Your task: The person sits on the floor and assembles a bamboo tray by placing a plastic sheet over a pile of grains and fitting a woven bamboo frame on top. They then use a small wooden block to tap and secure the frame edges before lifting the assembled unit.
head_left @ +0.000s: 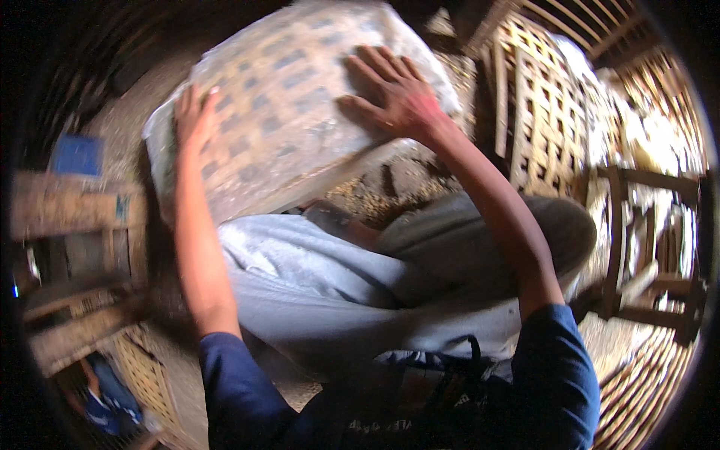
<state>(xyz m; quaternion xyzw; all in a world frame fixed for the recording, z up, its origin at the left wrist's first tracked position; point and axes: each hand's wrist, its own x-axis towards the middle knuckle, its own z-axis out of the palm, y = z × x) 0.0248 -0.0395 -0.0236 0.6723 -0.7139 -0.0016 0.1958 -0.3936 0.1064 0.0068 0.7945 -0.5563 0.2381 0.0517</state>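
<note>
A large woven bamboo lattice crate or panel, wrapped in clear plastic sheet, lies tilted in front of my legs. My right hand rests flat on its upper right part, fingers spread on the plastic. At its left edge my left hand lies against the plastic, fingers stretched forward and slightly blurred. Neither hand is closed round anything. The lattice shows through the plastic as rows of dark openings. What lies beneath the wrapped piece is hidden.
My folded legs lie close below the crate, above grain-strewn ground. Wooden benches stand at left, a blue object beyond them. Another bamboo lattice and a wooden frame are at right. A person appears lower left.
</note>
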